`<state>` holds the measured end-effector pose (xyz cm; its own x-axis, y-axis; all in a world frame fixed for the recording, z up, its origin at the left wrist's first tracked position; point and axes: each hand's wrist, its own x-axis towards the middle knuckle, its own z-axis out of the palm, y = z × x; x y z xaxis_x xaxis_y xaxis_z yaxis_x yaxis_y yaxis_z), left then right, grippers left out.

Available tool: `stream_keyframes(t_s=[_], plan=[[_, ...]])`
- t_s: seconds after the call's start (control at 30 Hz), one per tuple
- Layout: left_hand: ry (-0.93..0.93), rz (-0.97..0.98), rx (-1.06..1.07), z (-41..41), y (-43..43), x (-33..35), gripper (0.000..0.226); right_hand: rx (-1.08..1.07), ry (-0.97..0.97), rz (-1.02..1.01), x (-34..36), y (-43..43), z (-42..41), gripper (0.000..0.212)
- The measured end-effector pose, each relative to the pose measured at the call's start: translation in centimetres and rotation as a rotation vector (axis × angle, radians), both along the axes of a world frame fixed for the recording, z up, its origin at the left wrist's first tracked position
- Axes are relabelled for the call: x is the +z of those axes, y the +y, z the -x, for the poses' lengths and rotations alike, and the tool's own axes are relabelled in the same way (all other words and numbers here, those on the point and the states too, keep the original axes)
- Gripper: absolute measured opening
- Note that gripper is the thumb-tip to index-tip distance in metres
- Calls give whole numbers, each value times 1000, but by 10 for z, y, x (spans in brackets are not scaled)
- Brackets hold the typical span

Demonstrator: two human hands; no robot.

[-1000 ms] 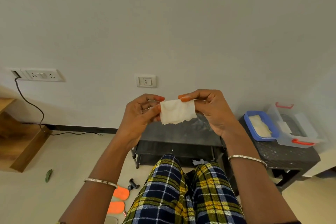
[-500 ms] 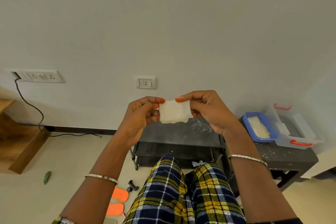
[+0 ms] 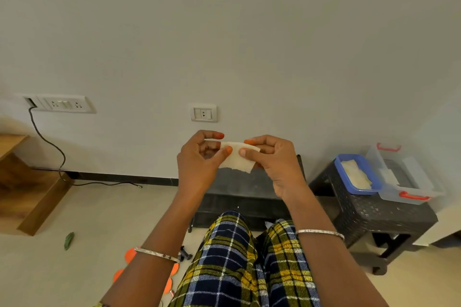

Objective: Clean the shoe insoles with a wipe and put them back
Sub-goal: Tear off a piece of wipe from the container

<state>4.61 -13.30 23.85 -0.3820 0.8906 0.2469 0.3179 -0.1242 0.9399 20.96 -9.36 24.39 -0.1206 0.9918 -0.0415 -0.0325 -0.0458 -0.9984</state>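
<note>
At the far left, a socket plate [image 3: 64, 104] sits on the wall with a cable [image 3: 50, 147] trailing to the floor. Low on the floor, half hidden by the left forearm, lie flat orange pieces, most likely the insoles [image 3: 130, 255]; no shoe shows. They look thin and bendy, so they should be easy to lift by one end.

The left hand [image 3: 199, 164] is raised before the wall and pinches the wipe [image 3: 238, 161] between thumb and forefinger at its upper left edge. The wipe hangs in the air between the two hands, above the knees and well apart from the insoles. It is a small, pale, limp sheet with a ragged lower edge. I judge it light, soft and probably damp, and it will tear if pulled hard. The corners are the places to hold it for spreading, and after that it is better bunched under the fingers for rubbing. The right hand [image 3: 277, 164] pinches the upper right edge in the same way, thumb in front.

To the right, a dark surface [image 3: 389, 217] carries a blue tub [image 3: 364, 191] with more pale sheets inside. Just beside it is a clear box [image 3: 421, 177] with red handles.

No brand, label or writing can be read anywhere.
</note>
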Motion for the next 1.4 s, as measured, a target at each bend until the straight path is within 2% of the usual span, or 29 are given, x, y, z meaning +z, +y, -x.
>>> stream_keyframes(t_s=[0.17,0.27,0.47,0.67,0.77,0.9,1.0,1.1,1.27,1.33,1.4], plan=[[10,-110,109,-19,-25,-3,21,-262,-98,-132,-7,-16,23,14],[9,-150,107,-31,-39,-5,21,-322,-125,-215,-8,-29,29,12],[39,-158,187,-51,-61,-6,28,-226,-131,-321,-6,-49,28,9],[-12,-152,266,-57,-69,0,32,-11,-171,-333,-3,-56,21,25],[-25,-131,308,-56,-69,2,31,-31,-204,-389,-3,-58,23,34],[-13,-119,340,-54,-73,2,31,-112,-230,-456,-5,-59,34,28],[51,-114,338,-47,-76,-1,33,-44,-250,-494,-3,-64,45,27],[107,-128,351,-38,-84,-1,31,92,-278,-486,1,-71,54,40],[-18,-87,420,-11,-90,-2,38,396,-422,-462,8,-86,70,85],[-72,-70,479,3,-91,-5,41,455,-497,-479,4,-90,82,93],[-124,-62,530,20,-91,-10,38,477,-492,-488,-3,-90,95,95]])
